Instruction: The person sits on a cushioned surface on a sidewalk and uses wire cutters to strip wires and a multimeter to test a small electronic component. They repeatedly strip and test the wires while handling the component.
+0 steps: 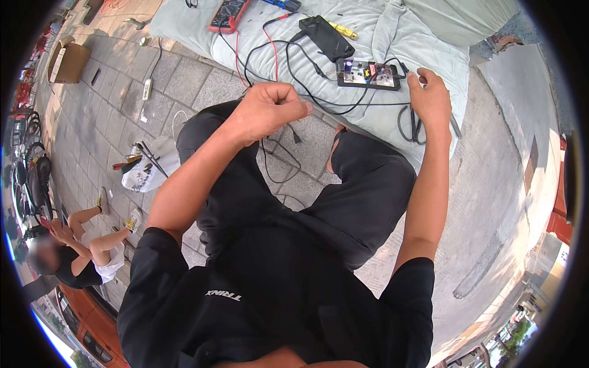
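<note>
An open black case with a circuit board [368, 75] lies on the pale cloth, its components facing up. Just right of it is my right hand [431, 98], fingers curled; a thin dark thing shows by the fingertips, but what the hand grips is unclear. Dark looped handles [412, 126] lie on the cloth below that hand. My left hand [267, 111] is closed in a pinch above my knee, near black cables; anything between its fingers is too small to make out. A black plastic case half [327, 37] rests beyond the board.
A red multimeter [229, 13] with red and black leads lies at the cloth's far edge, near a yellow tool [343, 30]. On the paving at left are a cardboard box [69, 61], a white power strip [147, 89] and a white bag with tools [150, 168]. A person [86, 248] sits further left.
</note>
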A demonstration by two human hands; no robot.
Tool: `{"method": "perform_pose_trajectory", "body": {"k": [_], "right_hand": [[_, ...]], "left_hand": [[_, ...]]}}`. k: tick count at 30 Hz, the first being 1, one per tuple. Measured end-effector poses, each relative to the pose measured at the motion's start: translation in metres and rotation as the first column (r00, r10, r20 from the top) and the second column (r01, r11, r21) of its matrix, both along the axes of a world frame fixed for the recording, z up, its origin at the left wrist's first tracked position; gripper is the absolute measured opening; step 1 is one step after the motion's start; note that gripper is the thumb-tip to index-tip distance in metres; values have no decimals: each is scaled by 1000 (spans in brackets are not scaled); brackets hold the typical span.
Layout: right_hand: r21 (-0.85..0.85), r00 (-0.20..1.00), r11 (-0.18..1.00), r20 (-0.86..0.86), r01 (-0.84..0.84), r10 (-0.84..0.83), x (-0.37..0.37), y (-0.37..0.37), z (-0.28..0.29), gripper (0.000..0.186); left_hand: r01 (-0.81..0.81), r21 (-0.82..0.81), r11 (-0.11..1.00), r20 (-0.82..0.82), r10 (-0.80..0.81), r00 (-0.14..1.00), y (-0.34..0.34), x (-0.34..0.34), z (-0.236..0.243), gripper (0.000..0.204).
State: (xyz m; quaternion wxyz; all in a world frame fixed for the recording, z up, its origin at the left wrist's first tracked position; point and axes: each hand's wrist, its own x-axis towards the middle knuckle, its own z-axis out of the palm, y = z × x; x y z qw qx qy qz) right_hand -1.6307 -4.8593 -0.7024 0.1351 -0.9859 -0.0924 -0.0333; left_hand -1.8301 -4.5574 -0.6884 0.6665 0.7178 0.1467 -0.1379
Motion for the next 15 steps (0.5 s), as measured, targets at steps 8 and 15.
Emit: {"method": "perform_pose_trajectory", "body": {"k": [8,15], "right_hand": [[228,958,950,-144,-212,248,-38,79,-11,34],[257,912,917,-198,-305,359,-35,90,-36,30]], "left_hand": [[-62,790,611,372,-396,839,11,93,-91,34],[76,855,513,227,-502,835,4,121,-121,27]]}}
